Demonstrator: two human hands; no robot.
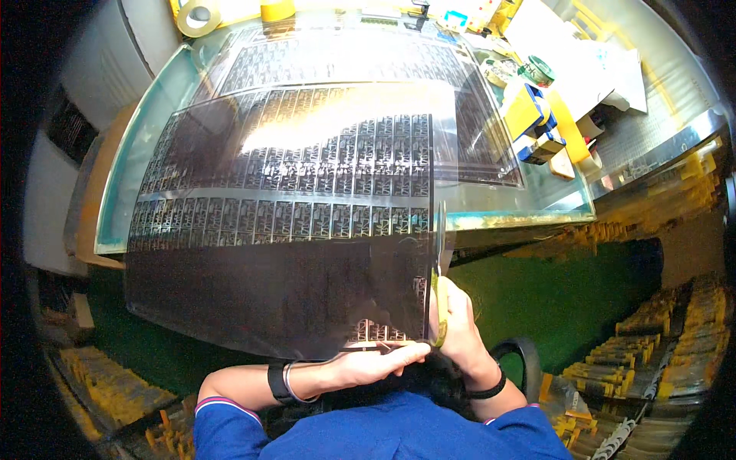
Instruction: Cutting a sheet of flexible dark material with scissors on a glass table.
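Note:
A large dark film sheet (284,222) with rows of small printed patterns spans the glass-topped table and hangs over its near edge toward my body. My left hand (383,363) has its thumb on the sheet's near right corner, with its fingers underneath, pinching it. In my right hand (458,326) is a pair of scissors (441,307) with yellow-green handles. Their blades point away from me along the sheet's right edge. Whether the blades are parted is hard to make out.
Beneath and beyond the sheet, further printed films (475,115) lie on the glass-topped table (115,211). A tape roll (198,17) sits at the far left. To the right are a blue-and-yellow box (529,123) and a green round roll (537,70). A black curved bar (527,360) stands beside my right forearm.

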